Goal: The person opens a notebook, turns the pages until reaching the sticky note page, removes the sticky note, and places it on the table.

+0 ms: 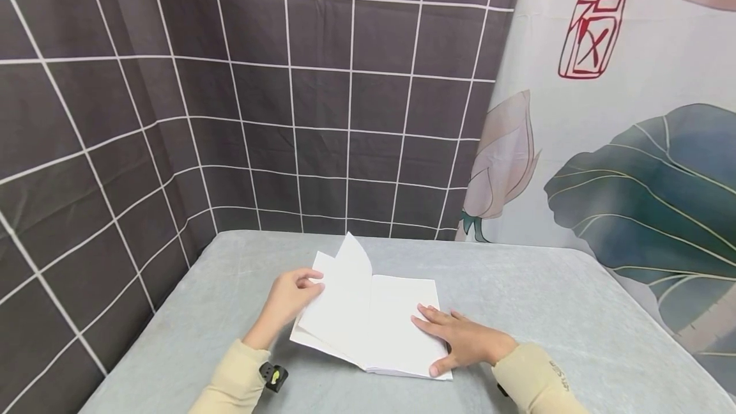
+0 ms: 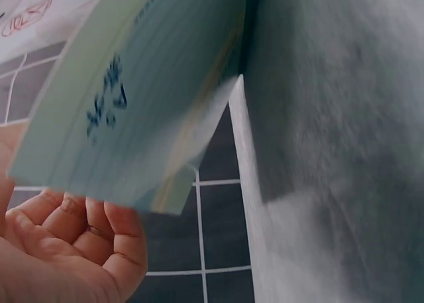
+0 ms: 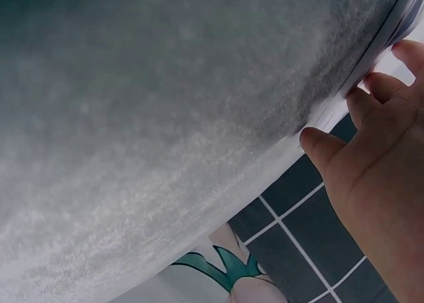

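An open notebook [image 1: 399, 328] with white pages lies on the grey table. At its left edge my left hand [image 1: 290, 299] pinches the raised left leaves between thumb and fingers; one leaf behind them curls upward. From the left wrist view, the underside of the lifted part [image 2: 146, 104] is pale green with dark blue handwriting, and the left hand [image 2: 73, 243] is at its edge. My right hand [image 1: 466, 337] rests on the right page with fingers spread, the thumb near the lower corner. In the right wrist view, the right hand's [image 3: 377, 157] fingertips meet the notebook's edge.
The grey table [image 1: 535, 292] has a cloth-like surface and rounded far corners. Behind and to the left hangs a dark curtain [image 1: 322, 101] with a white grid. A pale cloth with lotus patterns [image 1: 638, 209] hangs at the right.
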Available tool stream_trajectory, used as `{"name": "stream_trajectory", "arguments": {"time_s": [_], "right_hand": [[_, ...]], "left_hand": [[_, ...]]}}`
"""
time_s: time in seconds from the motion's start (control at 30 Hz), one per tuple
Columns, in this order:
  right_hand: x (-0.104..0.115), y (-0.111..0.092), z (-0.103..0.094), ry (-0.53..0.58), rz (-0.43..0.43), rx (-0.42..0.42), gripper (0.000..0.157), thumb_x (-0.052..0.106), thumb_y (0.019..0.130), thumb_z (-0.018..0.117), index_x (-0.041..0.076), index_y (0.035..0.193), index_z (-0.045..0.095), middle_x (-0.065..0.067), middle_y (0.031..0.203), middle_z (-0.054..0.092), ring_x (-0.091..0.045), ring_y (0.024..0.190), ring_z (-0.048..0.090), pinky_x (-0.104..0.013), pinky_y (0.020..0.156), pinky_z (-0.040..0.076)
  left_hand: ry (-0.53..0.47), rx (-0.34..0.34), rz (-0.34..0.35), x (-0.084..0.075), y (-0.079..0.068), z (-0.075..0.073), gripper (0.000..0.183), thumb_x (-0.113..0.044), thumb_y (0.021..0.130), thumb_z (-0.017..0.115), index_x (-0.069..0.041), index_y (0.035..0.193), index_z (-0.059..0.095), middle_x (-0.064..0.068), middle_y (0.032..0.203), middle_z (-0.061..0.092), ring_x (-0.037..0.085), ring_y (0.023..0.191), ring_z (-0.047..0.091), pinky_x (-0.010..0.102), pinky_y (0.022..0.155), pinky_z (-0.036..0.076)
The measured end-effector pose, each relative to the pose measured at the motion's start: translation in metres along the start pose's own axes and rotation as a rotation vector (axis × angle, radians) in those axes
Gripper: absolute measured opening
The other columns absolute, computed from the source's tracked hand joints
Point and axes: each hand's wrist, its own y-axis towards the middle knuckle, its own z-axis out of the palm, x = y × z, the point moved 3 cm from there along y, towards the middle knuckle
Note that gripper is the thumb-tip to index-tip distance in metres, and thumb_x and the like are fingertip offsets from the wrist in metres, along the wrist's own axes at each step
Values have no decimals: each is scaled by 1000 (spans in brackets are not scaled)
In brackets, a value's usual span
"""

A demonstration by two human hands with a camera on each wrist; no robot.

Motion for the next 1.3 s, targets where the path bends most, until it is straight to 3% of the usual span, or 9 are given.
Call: {"name": "stream_trajectory", "arguments": {"time_s": [0.67, 1.3], "right_hand": [[-5, -4, -5, 113, 39, 79, 102, 51, 68, 76, 13, 150, 31, -18, 158, 21, -39, 144, 22, -65, 109, 16], [-7, 1, 0, 117, 80, 81, 102, 55, 66, 73, 17, 150, 32, -13, 159, 21, -37, 145, 22, -64, 111, 14]], "left_hand": [[65, 66, -79, 24, 0, -9, 28, -8, 77, 67, -2, 104, 69, 2, 72, 66, 12, 66, 55, 28, 63, 44], [103, 74, -116, 36, -5, -15, 31, -9, 77, 67, 1, 106, 67, 4, 73, 68, 13, 69, 58, 30, 65, 46]]}}
